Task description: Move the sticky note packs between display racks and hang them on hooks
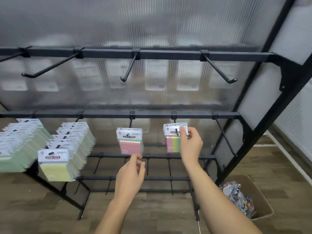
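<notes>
Two hands at middle rail. Right hand (190, 144) pinches header card of striped sticky note pack (173, 138), hole threaded on its hook (176, 131), apparently steadying it to seat. Left hand (130, 173) holds nothing, fingers loosely curled, just below pink pack (130, 142) hanging on neighbouring hook.
</notes>
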The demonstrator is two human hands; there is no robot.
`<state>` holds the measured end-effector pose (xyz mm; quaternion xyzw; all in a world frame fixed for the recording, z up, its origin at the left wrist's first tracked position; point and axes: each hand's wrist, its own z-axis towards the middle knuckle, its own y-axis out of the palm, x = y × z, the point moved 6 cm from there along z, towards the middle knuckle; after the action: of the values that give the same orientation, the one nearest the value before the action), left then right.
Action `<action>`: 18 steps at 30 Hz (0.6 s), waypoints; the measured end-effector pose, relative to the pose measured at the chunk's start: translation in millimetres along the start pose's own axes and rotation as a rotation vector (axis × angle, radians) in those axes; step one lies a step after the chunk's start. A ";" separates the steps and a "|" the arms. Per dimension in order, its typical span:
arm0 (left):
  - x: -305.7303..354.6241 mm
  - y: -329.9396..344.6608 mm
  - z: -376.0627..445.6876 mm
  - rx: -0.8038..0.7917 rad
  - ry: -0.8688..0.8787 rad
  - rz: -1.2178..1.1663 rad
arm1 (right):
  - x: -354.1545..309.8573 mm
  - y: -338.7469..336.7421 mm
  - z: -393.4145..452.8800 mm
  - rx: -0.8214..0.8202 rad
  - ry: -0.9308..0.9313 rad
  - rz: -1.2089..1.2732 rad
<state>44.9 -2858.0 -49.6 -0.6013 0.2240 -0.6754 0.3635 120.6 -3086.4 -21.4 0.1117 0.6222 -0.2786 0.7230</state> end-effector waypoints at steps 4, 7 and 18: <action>-13.8 -3.4 -0.5 -0.037 -0.019 0.001 | 5.0 -5.5 -7.2 0.091 -0.026 -0.055; -31.5 -6.5 -2.5 -0.092 -0.032 0.031 | 10.3 -14.4 -31.9 0.187 0.021 -0.102; -200.6 -101.3 -42.7 -0.303 -0.308 0.280 | -6.4 214.9 -222.2 -0.988 -0.129 -0.533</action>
<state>-16.7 -2646.8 -112.5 -0.7078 0.3459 -0.4775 0.3891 50.5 -2795.6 -99.7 -0.4183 0.6401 -0.1336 0.6304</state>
